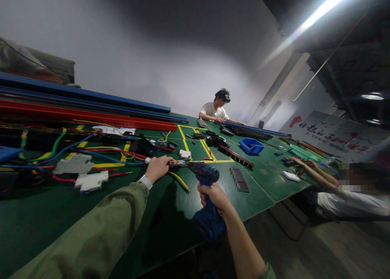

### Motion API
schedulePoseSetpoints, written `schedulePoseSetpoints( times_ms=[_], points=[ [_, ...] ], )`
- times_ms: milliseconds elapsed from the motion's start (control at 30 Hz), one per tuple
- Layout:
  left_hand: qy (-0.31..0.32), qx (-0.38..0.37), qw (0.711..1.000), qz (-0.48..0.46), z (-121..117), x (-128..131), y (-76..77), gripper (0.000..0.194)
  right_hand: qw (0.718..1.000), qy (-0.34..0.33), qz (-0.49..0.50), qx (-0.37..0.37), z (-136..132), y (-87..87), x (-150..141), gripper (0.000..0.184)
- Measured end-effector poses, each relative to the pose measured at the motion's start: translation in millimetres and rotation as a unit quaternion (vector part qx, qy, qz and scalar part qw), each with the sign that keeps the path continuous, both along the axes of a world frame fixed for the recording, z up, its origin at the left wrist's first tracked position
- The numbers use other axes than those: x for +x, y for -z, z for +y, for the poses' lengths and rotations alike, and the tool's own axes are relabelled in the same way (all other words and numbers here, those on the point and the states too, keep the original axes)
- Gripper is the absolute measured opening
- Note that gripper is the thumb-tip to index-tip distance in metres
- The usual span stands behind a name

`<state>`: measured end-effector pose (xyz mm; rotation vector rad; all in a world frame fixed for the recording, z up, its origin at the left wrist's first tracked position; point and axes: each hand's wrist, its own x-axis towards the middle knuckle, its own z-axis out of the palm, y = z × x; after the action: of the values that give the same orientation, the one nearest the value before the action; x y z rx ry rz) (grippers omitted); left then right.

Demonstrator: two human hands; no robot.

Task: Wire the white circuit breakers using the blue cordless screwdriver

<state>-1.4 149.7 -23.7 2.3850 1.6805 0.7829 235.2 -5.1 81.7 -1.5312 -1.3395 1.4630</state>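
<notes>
My right hand [215, 197] is wrapped round the grip of a blue cordless drill [207, 171], its chuck pointing left. My left hand [159, 167] pinches a small white circuit breaker [178, 162], seen edge-on just above the table. The drill's tip meets or nearly meets the breaker's right end; I cannot tell if they touch. Below the breaker lies a yellow-green wire [180, 181] with a bare metal end. White circuit breakers [91, 180] with red leads rest left of my left hand. Another small white block [185, 154] sits just behind the drill tip.
Blue and red long rails [91, 113] lie along the table's back left, with tangled wires in front. A blue bin [251, 146] and a dark flat pixelated object [239, 179] are to the right. One person [215, 109] sits across; another person's hands [300, 163] work at the right.
</notes>
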Motion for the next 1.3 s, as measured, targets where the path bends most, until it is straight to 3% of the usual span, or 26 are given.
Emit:
schedulePoseSetpoints(
  times_ms=[1300],
  points=[
    [-0.004,-0.008,1.000,0.008,-1.8,0.1,-3.2,0.040,0.999,0.003,0.005,0.038,-4.9,-1.8,-3.8,0.010]
  ],
)
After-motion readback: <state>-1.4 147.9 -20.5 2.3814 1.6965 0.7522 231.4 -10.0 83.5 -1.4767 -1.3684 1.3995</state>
